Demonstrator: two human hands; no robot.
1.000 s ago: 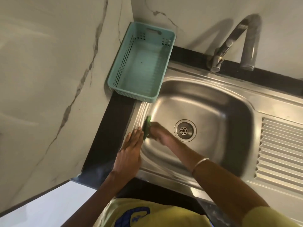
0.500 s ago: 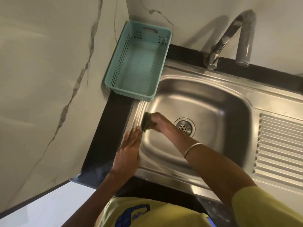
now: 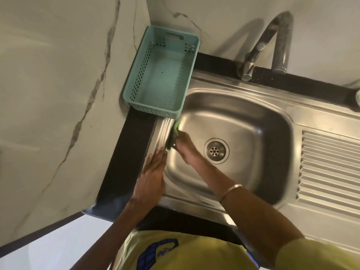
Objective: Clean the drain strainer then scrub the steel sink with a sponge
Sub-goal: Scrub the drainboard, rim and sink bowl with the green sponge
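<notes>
- The right hand [image 3: 186,148] holds a green sponge with a dark scrubbing side [image 3: 174,136]. Its fingers are curled round the sponge and push it against the left wall of the shiny steel sink [image 3: 253,121], up near the rim.
- The left hand [image 3: 151,176] lies flat on the sink's left rim. Its fingers are straight and pressed together, and they hold nothing.
- The round metal drain strainer [image 3: 215,151] sits in its hole in the middle of the sink floor, just right of the right hand. No bits of dirt show on it, so I think that part of the job is done.
- I think the scrubbing part is going on now. The left wall is getting rubbed. The far wall, the right wall, the floor and the ridged draining board [image 3: 329,168] on the right look like they are left to do, but I cannot tell for sure.
- A teal plastic basket with holes in its sides [image 3: 136,82] stands on the dark tabletop [image 3: 126,152] at the far left corner. Nothing is in it.
- No water sits in the sink bowl.
- The curved steel tap [image 3: 280,41] at the far side is not running.
</notes>
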